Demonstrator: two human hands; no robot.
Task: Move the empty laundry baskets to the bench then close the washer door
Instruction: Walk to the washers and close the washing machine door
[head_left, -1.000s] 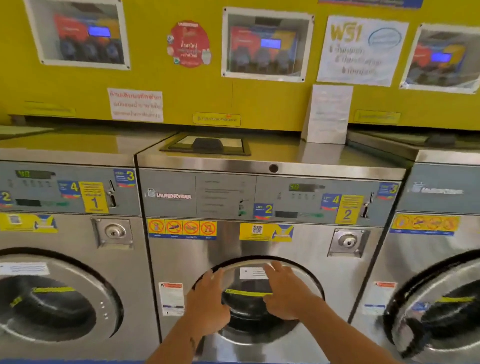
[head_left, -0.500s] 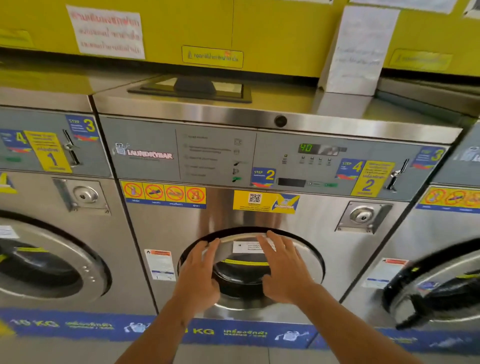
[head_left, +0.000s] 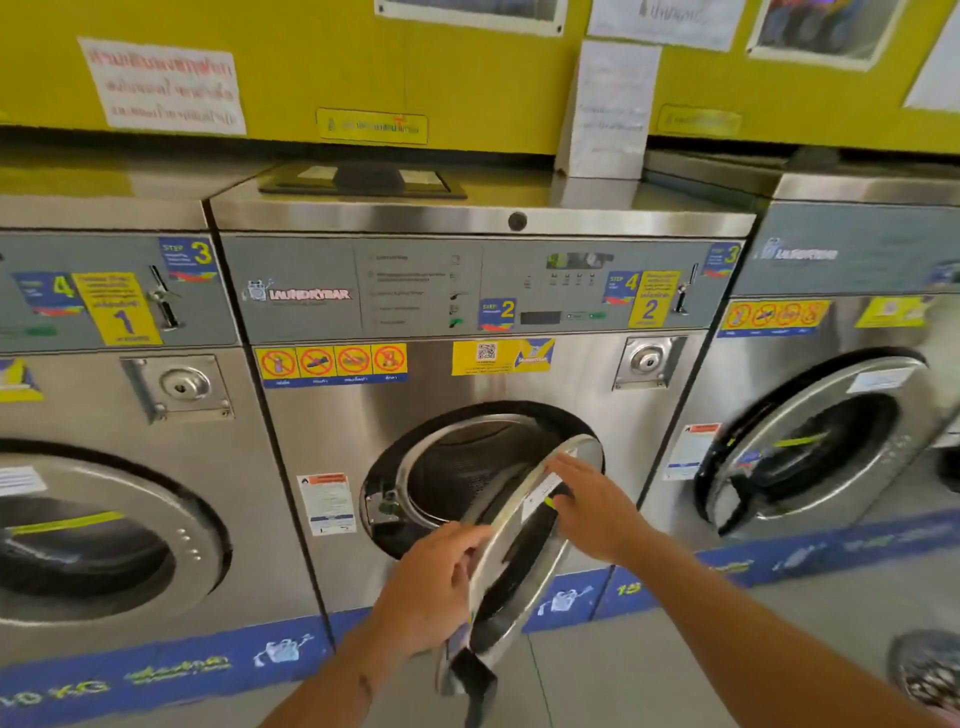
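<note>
The middle steel washer (head_left: 467, 384) stands in front of me with its round door (head_left: 519, 551) swung partly open, hinged on the right. The dark drum opening (head_left: 457, 473) shows behind it. My left hand (head_left: 431, 587) grips the door's left rim near its black handle (head_left: 467, 675). My right hand (head_left: 592, 504) lies flat on the door's outer face near the top. No laundry basket is clearly in view.
A closed washer (head_left: 104, 467) is on the left. The washer on the right (head_left: 831, 415) has its door (head_left: 810, 441) ajar. A yellow wall panel (head_left: 415, 67) with notices runs above. A round mesh object (head_left: 930, 670) sits on the grey floor at the lower right.
The door was flat against the washer with both hands on it. It now stands swung outward, exposing the drum. The view has tilted downward.
</note>
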